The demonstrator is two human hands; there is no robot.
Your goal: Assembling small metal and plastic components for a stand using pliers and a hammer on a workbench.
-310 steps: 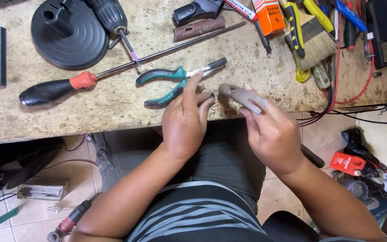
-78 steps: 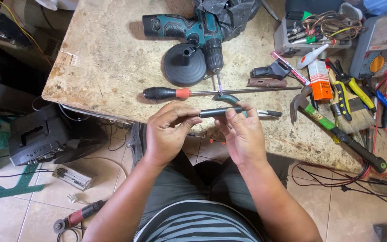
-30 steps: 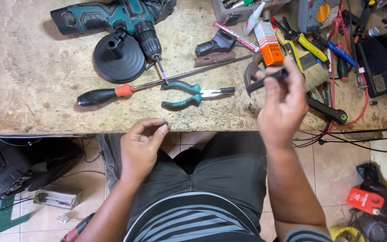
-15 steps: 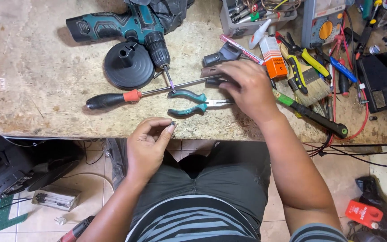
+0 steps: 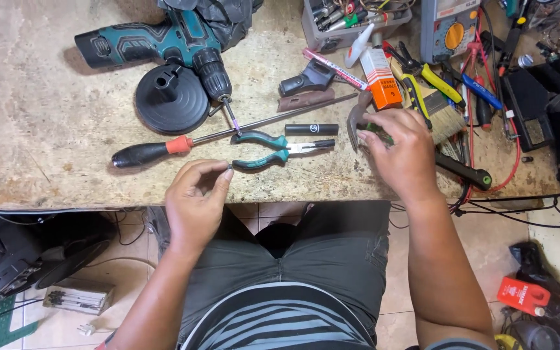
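Fingertips of the left hand [image 5: 196, 204] are pinched on a tiny dark part, too small to identify, just short of the teal-handled pliers [image 5: 273, 148]; right hand [image 5: 400, 152] curls over the claw hammer [image 5: 358, 120], its grip hidden; step judged: changing tools; next move calls for a firm hold on the hammer's black handle, which runs rightward beyond the palm; black cylinder [image 5: 311, 129] lies between both hands, untouched.

left hand [image 5: 196, 201] curled palm-down near the bench edge, thumb and forefinger pinched together at the tips, right hand [image 5: 400, 152] reaching further out over the bench, fingers bent down, both forearms bare, elbows tucked back
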